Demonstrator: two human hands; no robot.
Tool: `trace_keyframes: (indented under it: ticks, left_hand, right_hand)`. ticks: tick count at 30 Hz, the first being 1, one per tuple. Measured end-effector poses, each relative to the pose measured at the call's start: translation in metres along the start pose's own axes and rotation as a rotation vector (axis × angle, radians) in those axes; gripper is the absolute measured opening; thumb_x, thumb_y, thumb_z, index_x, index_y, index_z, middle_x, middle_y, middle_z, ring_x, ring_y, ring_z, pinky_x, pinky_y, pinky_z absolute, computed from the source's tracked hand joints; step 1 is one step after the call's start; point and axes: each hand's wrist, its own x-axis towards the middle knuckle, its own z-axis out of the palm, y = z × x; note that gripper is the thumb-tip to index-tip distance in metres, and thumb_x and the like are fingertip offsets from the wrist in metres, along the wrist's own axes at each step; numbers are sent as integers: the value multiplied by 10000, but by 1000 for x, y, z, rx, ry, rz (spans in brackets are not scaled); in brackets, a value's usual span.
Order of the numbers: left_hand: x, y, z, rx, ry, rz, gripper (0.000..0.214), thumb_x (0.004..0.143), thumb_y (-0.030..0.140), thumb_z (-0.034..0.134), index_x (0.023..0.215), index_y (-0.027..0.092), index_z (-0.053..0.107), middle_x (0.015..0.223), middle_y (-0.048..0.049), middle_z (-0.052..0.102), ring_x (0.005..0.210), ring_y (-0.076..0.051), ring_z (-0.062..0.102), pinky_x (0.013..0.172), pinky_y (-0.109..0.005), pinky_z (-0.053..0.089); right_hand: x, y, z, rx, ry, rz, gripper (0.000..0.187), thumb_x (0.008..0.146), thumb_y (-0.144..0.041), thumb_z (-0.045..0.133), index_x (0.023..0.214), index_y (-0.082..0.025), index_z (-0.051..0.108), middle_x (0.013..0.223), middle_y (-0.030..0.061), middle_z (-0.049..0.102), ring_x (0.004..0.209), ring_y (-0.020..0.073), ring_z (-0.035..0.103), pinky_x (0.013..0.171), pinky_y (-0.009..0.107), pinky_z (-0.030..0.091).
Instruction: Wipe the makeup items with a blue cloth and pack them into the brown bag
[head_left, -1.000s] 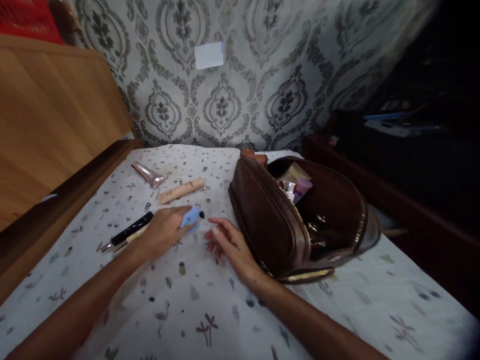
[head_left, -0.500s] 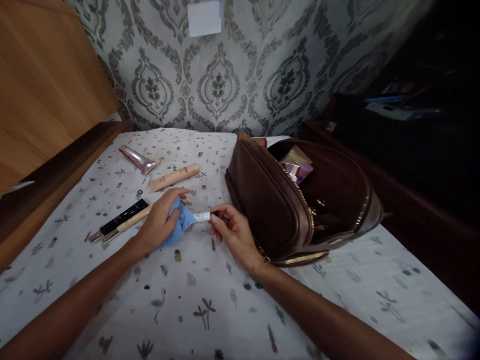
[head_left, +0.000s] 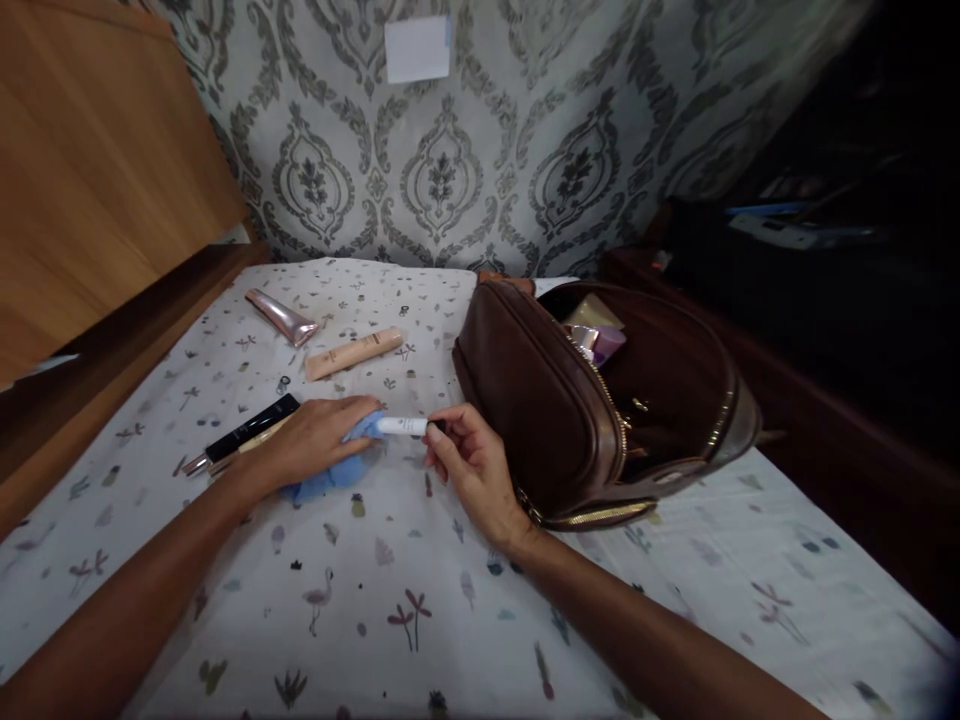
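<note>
My left hand [head_left: 319, 437] is closed on a crumpled blue cloth [head_left: 330, 478], which wraps one end of a slim white cosmetic tube [head_left: 403, 426]. My right hand [head_left: 469, 462] pinches the dark tip at the tube's other end between thumb and fingers. Behind my left wrist lie a black cosmetic tube [head_left: 251, 425] and a partly hidden beige-gold one [head_left: 259, 438]. Past my hands rest a peach tube [head_left: 354, 354] and a shiny pink tube [head_left: 281, 317].
An unzipped brown leather bag [head_left: 532, 420] stands right of my right hand, with a purple item [head_left: 608, 343] and a gold one [head_left: 598, 314] inside. A printed white sheet [head_left: 360, 640] covers the surface. Wooden furniture [head_left: 112, 150] borders the left; patterned wallpaper [head_left: 442, 190] is behind.
My left hand has turned flatter over the cloth and shifted slightly left along the tube. More of the white tube shows. My right hand keeps its pinch at the end.
</note>
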Motion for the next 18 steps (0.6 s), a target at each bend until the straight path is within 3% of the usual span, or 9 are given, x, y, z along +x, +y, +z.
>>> trace_keyframes:
  ticks: [5,9,13,16,18]
  left_hand:
    - [-1,3,-15,-281,-40,-60,285,981,478,497,1059,226,605,950,-3,651,850,-181,613,743,-264,430]
    - [-2,1,-20,-497,-218,-107,365,955,549,518,904,198,605,715,33,514,638,-131,494,589,-239,360]
    - [-4,-12,-19,-679,-368,-172,421,924,590,542,865,178,609,690,26,475,603,-121,459,557,-243,345]
    - [-5,-18,-17,-738,-397,-176,441,917,603,536,871,173,621,700,19,482,617,-124,464,569,-246,358]
    - [-5,-17,-17,-752,-380,-185,427,911,597,551,879,177,617,712,20,487,631,-123,469,574,-240,365]
  right_hand:
    - [2,0,0,-3,32,-19,234,918,-430,625,931,-204,567,683,-47,518,515,87,478,444,205,356]
    - [-1,-3,-2,-147,28,-97,134,933,-340,604,941,-207,592,679,-50,487,558,94,480,496,210,391]
    - [-4,-7,-5,-275,-32,-248,80,947,-251,586,1003,-213,628,797,-12,575,672,110,569,595,221,466]
    - [-4,-9,-5,-292,-58,-313,77,945,-223,586,997,-212,642,859,10,608,748,122,600,638,225,491]
    - [-5,-9,-5,-279,-57,-258,79,949,-250,592,1000,-207,633,818,-3,595,683,112,592,599,220,483]
